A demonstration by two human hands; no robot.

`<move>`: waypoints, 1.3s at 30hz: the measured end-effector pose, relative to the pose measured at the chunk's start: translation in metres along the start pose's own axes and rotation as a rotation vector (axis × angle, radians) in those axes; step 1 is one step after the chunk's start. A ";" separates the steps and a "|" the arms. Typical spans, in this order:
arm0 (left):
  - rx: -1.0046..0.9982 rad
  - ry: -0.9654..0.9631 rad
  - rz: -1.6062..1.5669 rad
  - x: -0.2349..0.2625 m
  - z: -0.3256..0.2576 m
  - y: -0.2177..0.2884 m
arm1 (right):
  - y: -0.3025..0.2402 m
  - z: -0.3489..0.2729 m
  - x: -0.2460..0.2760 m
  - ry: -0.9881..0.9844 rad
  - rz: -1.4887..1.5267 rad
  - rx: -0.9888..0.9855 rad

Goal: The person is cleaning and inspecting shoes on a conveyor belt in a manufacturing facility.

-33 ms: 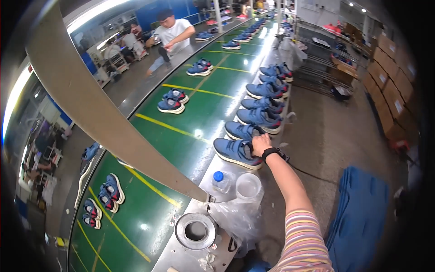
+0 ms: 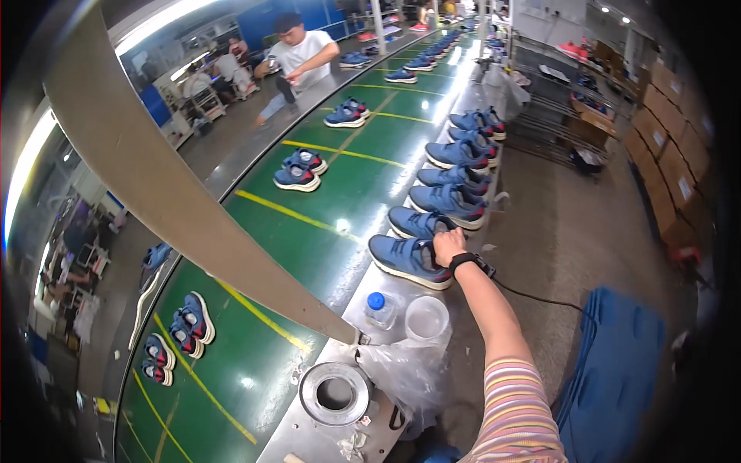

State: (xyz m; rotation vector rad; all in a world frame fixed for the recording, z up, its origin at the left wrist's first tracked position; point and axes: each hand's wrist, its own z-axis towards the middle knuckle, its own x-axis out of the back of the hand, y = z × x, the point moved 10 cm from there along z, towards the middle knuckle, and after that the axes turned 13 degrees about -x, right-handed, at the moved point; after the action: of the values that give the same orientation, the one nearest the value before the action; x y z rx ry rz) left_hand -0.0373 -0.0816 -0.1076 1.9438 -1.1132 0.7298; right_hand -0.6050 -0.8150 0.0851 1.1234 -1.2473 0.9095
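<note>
My right hand (image 2: 449, 247) is at the heel end of the nearest pair of sneakers on the metal ledge. Its fingers are curled at the heel collar of the closest blue sneaker (image 2: 403, 256); the hand partly hides where they grip. Right beside that shoe stands its neighbour, another blue sneaker (image 2: 417, 222), also near my fingers. Both have white soles and rest upright, toes toward the green belt. A black band circles my right wrist. My left hand is out of view.
More blue sneakers (image 2: 448, 202) line the ledge beyond. Nearer stand a blue-capped bottle (image 2: 380, 310), a clear plastic cup (image 2: 426, 318), a plastic bag (image 2: 401, 366) and a round metal dish (image 2: 334, 393). Shoe pairs lie on the green belt (image 2: 309, 212). A beige post (image 2: 177, 185) crosses the view; a co-worker (image 2: 305, 58) is across.
The whole view has shifted slightly, so things appear a little farther right. My right hand keeps its place at the sneaker's heel.
</note>
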 end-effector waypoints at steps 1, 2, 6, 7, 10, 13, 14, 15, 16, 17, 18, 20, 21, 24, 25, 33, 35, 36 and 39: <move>0.106 -0.008 -0.178 0.050 -0.001 0.062 | 0.004 0.006 -0.009 0.012 -0.009 -0.021; 0.210 -0.017 -0.357 0.091 0.010 0.111 | 0.011 0.007 -0.006 0.056 0.077 -0.025; 0.302 0.121 -0.601 0.211 -0.004 0.224 | -0.017 -0.011 0.051 0.291 0.203 0.018; 0.143 0.180 -0.455 0.230 0.010 0.233 | -0.002 -0.023 0.072 0.346 0.210 -0.011; -0.140 0.371 -0.276 0.212 0.010 0.195 | 0.065 -0.092 0.171 0.456 0.489 0.002; -0.250 0.468 -0.313 0.245 0.029 0.224 | 0.077 -0.159 0.178 0.341 0.625 0.108; -0.250 0.456 -0.403 0.251 0.030 0.228 | 0.089 -0.201 0.191 0.374 0.568 0.166; -0.323 0.424 -0.484 0.255 0.035 0.236 | 0.102 -0.243 0.203 0.428 0.496 0.200; -0.406 0.390 -0.556 0.257 0.041 0.245 | 0.097 -0.285 0.202 0.430 0.582 0.375; -0.427 0.380 -0.574 0.256 0.046 0.249 | 0.082 -0.329 0.207 0.424 0.654 0.541; -0.493 0.392 -0.925 0.255 0.046 0.252 | 0.042 -0.365 0.211 0.293 0.623 0.695; -0.660 0.367 -1.422 0.266 0.049 0.247 | -0.055 -0.418 0.207 0.119 0.604 0.851; -0.748 0.366 -1.552 0.277 0.045 0.239 | -0.101 -0.438 0.211 0.129 0.799 0.841; -0.434 0.411 -1.666 0.256 0.060 0.168 | -0.203 -0.490 0.168 -0.015 0.852 0.877; -0.381 0.407 -1.933 0.242 0.064 0.146 | -0.222 -0.501 0.154 0.000 0.936 0.855; -0.393 0.546 -2.054 0.214 0.012 0.031 | -0.355 -0.591 0.042 -0.124 0.969 0.935; -0.353 0.573 -2.059 0.198 0.009 0.018 | -0.364 -0.603 0.036 -0.151 0.935 0.961; -0.331 0.580 -2.051 0.191 0.007 0.014 | -0.365 -0.607 0.035 -0.159 0.932 0.974; -0.315 0.588 -1.972 0.191 0.011 0.014 | -0.370 -0.611 0.033 -0.166 0.890 0.974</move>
State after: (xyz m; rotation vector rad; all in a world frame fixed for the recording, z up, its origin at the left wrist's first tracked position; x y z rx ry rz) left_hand 0.0385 -0.1801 0.0379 1.4234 1.0480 -0.0907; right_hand -0.0970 -0.3123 0.0841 1.3781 -1.4951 2.2990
